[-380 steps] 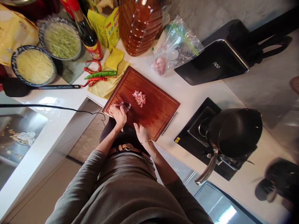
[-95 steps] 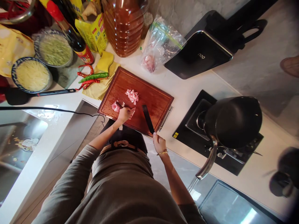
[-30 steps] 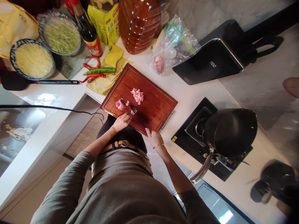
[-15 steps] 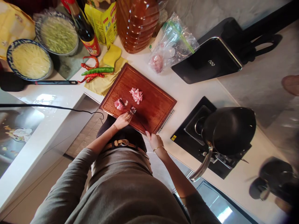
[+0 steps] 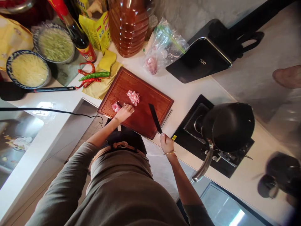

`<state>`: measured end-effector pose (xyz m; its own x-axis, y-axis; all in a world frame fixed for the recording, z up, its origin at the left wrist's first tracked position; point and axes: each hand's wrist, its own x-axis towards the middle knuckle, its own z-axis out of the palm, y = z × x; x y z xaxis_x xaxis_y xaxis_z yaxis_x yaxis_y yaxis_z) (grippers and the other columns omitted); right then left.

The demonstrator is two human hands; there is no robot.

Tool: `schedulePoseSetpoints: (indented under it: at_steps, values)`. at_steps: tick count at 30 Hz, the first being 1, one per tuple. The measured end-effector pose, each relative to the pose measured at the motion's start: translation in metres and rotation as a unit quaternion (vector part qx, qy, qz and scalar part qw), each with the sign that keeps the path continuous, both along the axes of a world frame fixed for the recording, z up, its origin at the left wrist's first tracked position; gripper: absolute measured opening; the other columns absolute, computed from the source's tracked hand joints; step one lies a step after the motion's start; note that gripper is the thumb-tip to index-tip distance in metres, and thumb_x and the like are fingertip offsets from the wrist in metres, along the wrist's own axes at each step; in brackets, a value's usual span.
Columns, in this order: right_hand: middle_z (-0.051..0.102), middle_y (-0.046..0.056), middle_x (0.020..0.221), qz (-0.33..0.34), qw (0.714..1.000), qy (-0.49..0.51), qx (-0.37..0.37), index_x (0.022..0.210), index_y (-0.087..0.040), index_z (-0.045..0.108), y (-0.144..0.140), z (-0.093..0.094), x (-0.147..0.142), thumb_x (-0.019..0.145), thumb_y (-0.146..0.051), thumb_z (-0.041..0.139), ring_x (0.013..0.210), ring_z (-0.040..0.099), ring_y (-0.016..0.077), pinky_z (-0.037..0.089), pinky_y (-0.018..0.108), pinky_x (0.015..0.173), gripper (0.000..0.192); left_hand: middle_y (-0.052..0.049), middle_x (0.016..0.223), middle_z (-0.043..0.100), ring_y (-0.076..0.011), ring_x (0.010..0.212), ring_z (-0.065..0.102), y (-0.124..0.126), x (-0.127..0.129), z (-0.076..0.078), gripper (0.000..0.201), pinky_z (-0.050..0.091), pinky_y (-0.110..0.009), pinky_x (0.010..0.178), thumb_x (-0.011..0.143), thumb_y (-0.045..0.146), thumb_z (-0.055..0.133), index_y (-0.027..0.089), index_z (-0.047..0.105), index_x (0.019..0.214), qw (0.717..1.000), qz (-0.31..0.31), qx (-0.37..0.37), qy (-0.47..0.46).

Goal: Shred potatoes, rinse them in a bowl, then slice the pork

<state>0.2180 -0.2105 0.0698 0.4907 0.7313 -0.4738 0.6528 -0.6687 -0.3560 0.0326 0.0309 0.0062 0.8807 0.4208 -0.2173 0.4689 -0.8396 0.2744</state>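
Observation:
A wooden cutting board (image 5: 145, 100) lies before me with a heap of sliced raw meat (image 5: 133, 97) on it. At its left part lies a small chunk of meat (image 5: 116, 107). My left hand (image 5: 125, 113) is beside this chunk, fingers bent and pressed together over a piece of meat that they mostly hide; only a pale edge shows at the fingertips. My right hand (image 5: 166, 143) is closed round the handle of a dark-bladed knife (image 5: 154, 116). The blade is over the right part of the board, apart from the meat.
Behind the board are chillies (image 5: 94, 76) on a yellow cloth, a soy sauce bottle (image 5: 82, 40), a large oil jug (image 5: 128, 28) and a plastic bag of meat (image 5: 151, 64). Covered bowls (image 5: 27, 69) stand left. Rightward are a knife block (image 5: 199, 59) and a wok (image 5: 228, 125) on the stove.
My right hand has moved right with the knife, away from the left hand, and the blade now shows fully. My left hand has shifted slightly left and farther onto the board.

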Motion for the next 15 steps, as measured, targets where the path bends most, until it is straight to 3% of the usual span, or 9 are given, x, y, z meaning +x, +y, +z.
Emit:
schedulePoseSetpoints:
  at_steps: [3, 8, 15]
  values:
    - [0.060, 0.005, 0.057, 0.084, 0.995, -0.030, -0.050, 0.073, -0.018, 0.060, 0.003, -0.004, 0.002, 0.091, -0.055, 0.016, 0.053, 0.055, 0.0154, 0.030, 0.024, 0.054, 0.060, -0.012, 0.113, 0.061, -0.0208, 0.103, 0.055, 0.023, -0.002, 0.009, 0.031, 0.047, -0.034, 0.088, 0.090, 0.015, 0.036, 0.014, 0.060, 0.111, 0.998, 0.036, -0.023, -0.042]
    - [0.069, 0.005, 0.075, 0.221, 0.959, -0.074, -0.162, 0.087, -0.024, 0.065, 0.022, -0.005, 0.000, 0.086, -0.061, 0.036, 0.065, 0.061, 0.0172, 0.029, 0.025, 0.056, 0.047, -0.007, 0.106, 0.063, -0.0180, 0.101, 0.055, 0.052, -0.024, 0.023, 0.035, 0.045, -0.032, 0.091, 0.088, 0.015, 0.035, 0.018, 0.056, 0.117, 0.967, 0.185, -0.065, -0.161]
    - [0.071, 0.005, 0.084, 0.262, 0.941, -0.088, -0.195, 0.094, -0.026, 0.065, 0.053, -0.013, -0.004, 0.083, -0.068, 0.034, 0.074, 0.065, 0.0191, 0.033, 0.026, 0.059, 0.053, -0.007, 0.103, 0.064, -0.0195, 0.101, 0.056, 0.045, -0.057, 0.016, 0.034, 0.042, -0.035, 0.095, 0.082, 0.013, 0.037, 0.017, 0.061, 0.106, 0.930, 0.301, -0.083, -0.194]
